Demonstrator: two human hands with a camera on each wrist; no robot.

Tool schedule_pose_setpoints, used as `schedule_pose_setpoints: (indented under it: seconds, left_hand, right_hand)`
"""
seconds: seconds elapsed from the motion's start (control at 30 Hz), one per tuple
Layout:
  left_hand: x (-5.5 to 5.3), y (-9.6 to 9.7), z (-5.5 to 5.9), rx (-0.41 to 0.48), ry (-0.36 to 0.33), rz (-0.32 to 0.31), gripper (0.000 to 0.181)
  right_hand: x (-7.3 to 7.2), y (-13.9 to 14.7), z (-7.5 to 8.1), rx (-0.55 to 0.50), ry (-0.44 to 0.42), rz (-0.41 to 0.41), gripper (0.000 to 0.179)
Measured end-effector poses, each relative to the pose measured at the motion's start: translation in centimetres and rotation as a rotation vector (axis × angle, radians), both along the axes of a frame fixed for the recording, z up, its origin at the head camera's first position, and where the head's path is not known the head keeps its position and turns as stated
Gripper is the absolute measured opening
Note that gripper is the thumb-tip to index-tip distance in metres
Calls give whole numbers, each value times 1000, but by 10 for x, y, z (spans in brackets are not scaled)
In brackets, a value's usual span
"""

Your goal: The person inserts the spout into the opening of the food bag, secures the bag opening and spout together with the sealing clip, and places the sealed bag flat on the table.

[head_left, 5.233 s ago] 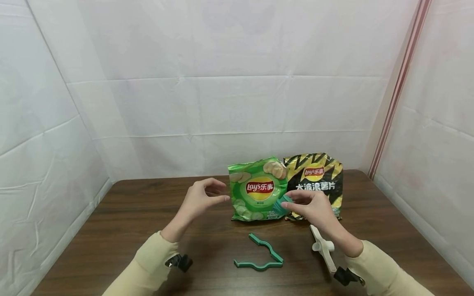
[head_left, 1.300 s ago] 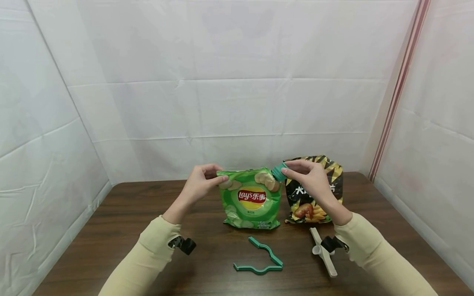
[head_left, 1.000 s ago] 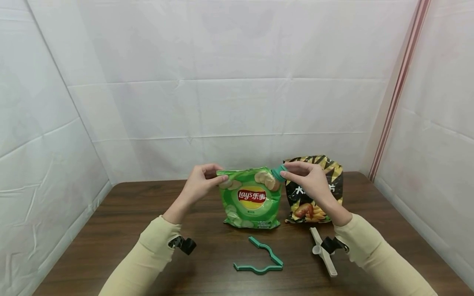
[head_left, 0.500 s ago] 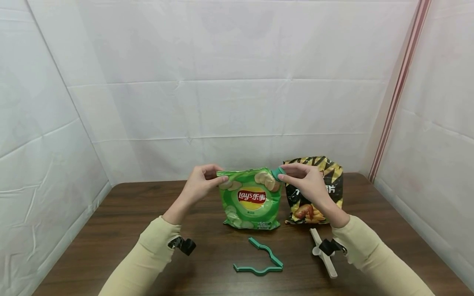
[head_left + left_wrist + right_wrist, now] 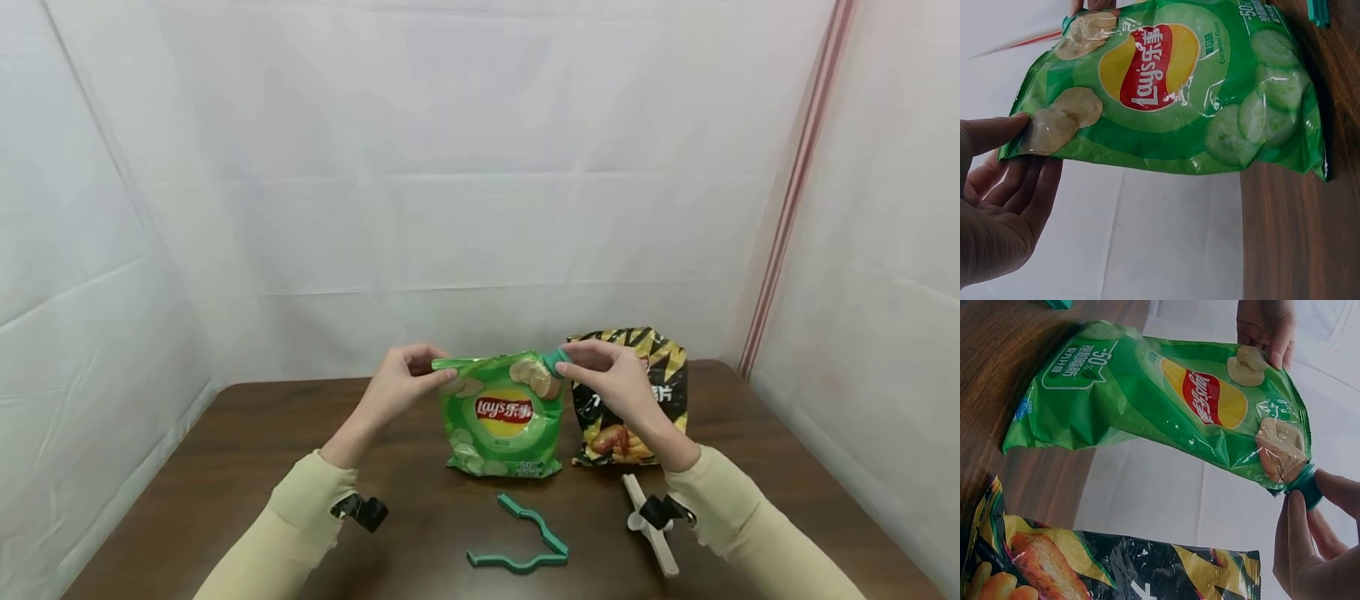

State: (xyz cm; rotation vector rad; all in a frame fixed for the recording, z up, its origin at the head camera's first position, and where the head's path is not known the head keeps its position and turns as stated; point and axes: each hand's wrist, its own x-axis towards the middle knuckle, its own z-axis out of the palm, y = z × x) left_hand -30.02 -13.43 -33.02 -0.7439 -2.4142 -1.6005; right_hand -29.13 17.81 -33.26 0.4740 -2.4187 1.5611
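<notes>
A green Lay's chip bag (image 5: 504,412) stands upright on the table. My left hand (image 5: 397,387) pinches its upper left corner between thumb and fingers; the left wrist view shows the thumb on the bag's front. At the opposite top corner, my right hand (image 5: 618,387) pinches a small round teal cap (image 5: 1305,485). The bag's corner meets the cap in the right wrist view; whether it passes inside is hidden. An open, hinged teal bag clip (image 5: 525,542) lies in front of the bag. To its right is a white bar-shaped piece (image 5: 651,525) with a round stub.
A black and yellow Lay's bag (image 5: 666,400) stands behind my right hand, partly covered by it. The wooden table (image 5: 247,467) ends at a white sheet wall (image 5: 480,225), with more sheeting on both sides.
Since the oldest frame, my left hand has taken the green bag's corner, and my right hand has raised the teal cap to the other corner. Lately the cap shifted slightly left; the head view tilted up.
</notes>
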Motion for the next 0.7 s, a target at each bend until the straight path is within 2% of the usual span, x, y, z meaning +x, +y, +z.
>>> schedule_pose_setpoints:
  seconds: [0.17,0.33,0.53,0.7]
  left_hand:
    - [2,3,1,-21,-30,-21,15]
    - [0,7,7,-30,-23,-29,14]
    - [-2,11,12,-100,17,-2,10]
    - [-1,18,19,-183,77,34,11]
  right_hand:
    - [3,3,-3,8,23,-4,35]
    - [4,4,-1,26,39,-10,34]
    - [5,3,0,6,33,-2,35]
    - [5,3,0,8,28,-14,34]
